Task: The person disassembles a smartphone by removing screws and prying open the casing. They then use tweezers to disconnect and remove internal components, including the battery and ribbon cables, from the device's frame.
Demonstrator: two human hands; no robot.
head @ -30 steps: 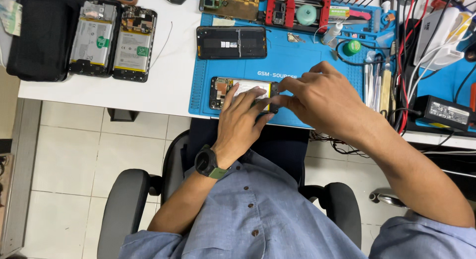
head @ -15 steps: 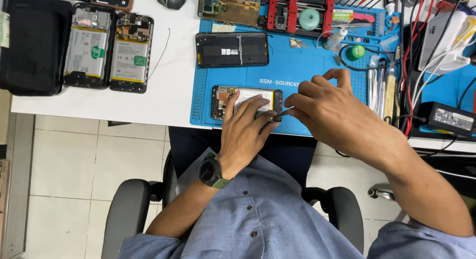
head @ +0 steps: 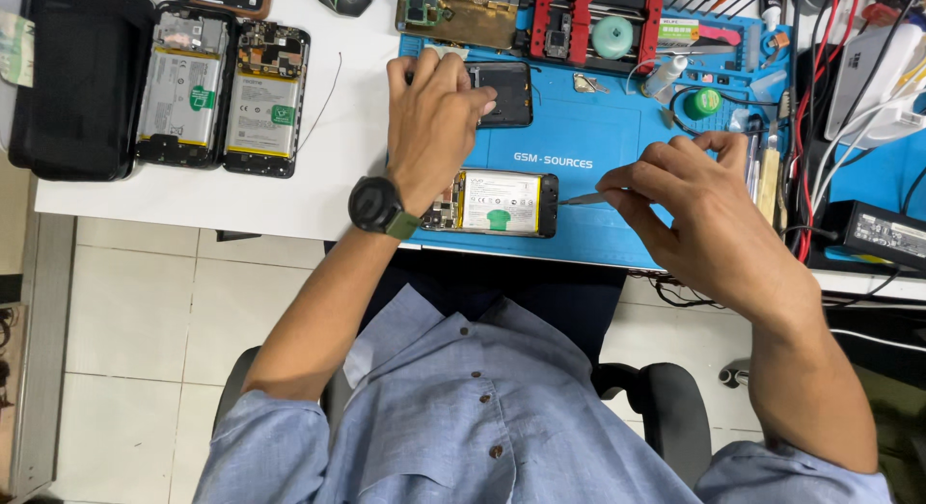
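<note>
An opened phone [head: 502,203] with its white battery showing lies on the blue work mat [head: 598,142] near the table's front edge. My right hand [head: 690,210] pinches thin metal tweezers [head: 582,199], their tip touching the phone's right end. My left hand [head: 436,118], with a dark wristwatch [head: 376,207] on its wrist, reaches farther back and rests on a black phone back cover [head: 503,92] lying on the mat. Whether the fingers grip the cover is hidden under the hand.
Two more opened phones [head: 227,94] and a black case [head: 82,80] lie on the white table at the left. A red clamp jig [head: 579,27], a circuit board [head: 449,12], small bottles, tools and cables crowd the mat's back and right side. A power adapter [head: 883,234] sits at right.
My left hand left the opened phone and moved up to the black back cover. My right hand drew back to the right, tweezers still at the phone's end.
</note>
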